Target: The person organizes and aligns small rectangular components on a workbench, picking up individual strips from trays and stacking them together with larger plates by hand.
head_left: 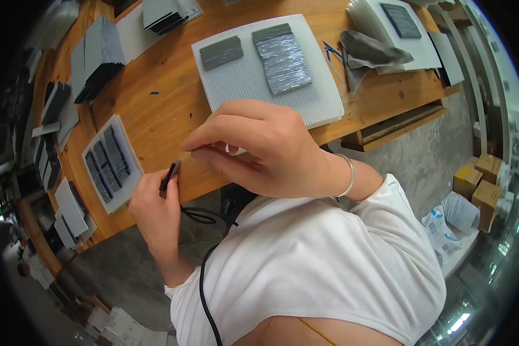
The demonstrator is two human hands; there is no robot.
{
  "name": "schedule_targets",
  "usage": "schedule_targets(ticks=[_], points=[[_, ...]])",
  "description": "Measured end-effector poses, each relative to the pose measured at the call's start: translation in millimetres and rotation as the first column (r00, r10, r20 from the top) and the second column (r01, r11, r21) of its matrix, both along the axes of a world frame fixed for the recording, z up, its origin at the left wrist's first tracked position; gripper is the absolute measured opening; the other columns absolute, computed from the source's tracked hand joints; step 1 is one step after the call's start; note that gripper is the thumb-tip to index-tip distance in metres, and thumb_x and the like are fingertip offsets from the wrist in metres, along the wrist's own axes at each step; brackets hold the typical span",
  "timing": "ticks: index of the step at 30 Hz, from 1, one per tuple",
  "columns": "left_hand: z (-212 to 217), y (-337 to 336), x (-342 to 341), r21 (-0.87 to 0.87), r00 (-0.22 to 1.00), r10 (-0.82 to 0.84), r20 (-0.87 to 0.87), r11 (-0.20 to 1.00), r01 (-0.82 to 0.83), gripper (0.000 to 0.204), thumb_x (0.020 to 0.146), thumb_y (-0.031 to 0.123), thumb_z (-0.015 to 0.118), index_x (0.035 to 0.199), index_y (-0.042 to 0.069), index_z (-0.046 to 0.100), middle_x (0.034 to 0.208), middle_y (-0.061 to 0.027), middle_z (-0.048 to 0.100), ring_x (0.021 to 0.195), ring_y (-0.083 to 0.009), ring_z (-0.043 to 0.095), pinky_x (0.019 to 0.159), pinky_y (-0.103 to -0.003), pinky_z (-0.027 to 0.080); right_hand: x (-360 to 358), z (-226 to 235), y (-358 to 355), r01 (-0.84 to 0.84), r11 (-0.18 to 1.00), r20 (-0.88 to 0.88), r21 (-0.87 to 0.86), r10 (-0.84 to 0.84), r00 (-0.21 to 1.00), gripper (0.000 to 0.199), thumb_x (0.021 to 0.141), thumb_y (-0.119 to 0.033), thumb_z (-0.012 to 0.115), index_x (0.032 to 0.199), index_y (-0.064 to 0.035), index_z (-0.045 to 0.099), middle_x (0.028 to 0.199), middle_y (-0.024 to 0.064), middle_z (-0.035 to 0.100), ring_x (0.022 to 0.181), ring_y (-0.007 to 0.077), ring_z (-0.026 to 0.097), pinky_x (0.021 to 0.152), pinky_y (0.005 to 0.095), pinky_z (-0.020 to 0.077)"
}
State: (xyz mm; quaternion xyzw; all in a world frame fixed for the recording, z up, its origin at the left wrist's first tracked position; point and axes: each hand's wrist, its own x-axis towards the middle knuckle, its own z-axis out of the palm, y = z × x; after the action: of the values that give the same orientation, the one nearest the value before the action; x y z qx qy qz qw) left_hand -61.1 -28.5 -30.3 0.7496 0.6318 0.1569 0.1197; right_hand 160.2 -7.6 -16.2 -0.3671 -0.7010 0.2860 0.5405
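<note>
My left hand (157,207), near the table's front edge, is closed on a small flat black piece (170,175) that stands up between thumb and fingers. My right hand (259,147) is raised to its right, fingers and thumb pinched together; what they hold, if anything, is too small to make out. Beyond it lies a white ribbed plastic sheet (236,92) bearing a small grey block (221,52) and a larger stack of shiny grey strips (281,60). Left of my left hand is a smaller white ribbed sheet (134,164) with several dark grey strips (111,157).
Grey block stacks (102,52) stand on the wooden table (144,124) at left. A grey cloth (372,51) and blue scraps (333,52) lie at right beside stacked white sheets (366,20). An open drawer (395,127) juts out. A black cable (205,288) crosses my shirt.
</note>
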Motion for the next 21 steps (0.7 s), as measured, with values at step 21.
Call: schedule_targets(ticks=[21], points=[[-1, 8, 54, -0.060, -0.088, 0.079, 0.993, 0.979, 0.195, 0.019, 0.077, 0.000, 0.074, 0.093, -0.003, 0.064, 0.093, -0.0083, 0.062, 0.081, -0.0131, 0.060, 0.074, -0.024, 0.049, 9, 7, -2, -0.133, 0.980, -0.085, -0.148, 0.121, 0.989, 0.020, 0.073, -0.002, 0.075, 0.093, -0.0037, 0.068, 0.081, 0.0072, 0.066, 0.071, 0.0181, 0.064, 0.059, 0.0267, 0.0522]])
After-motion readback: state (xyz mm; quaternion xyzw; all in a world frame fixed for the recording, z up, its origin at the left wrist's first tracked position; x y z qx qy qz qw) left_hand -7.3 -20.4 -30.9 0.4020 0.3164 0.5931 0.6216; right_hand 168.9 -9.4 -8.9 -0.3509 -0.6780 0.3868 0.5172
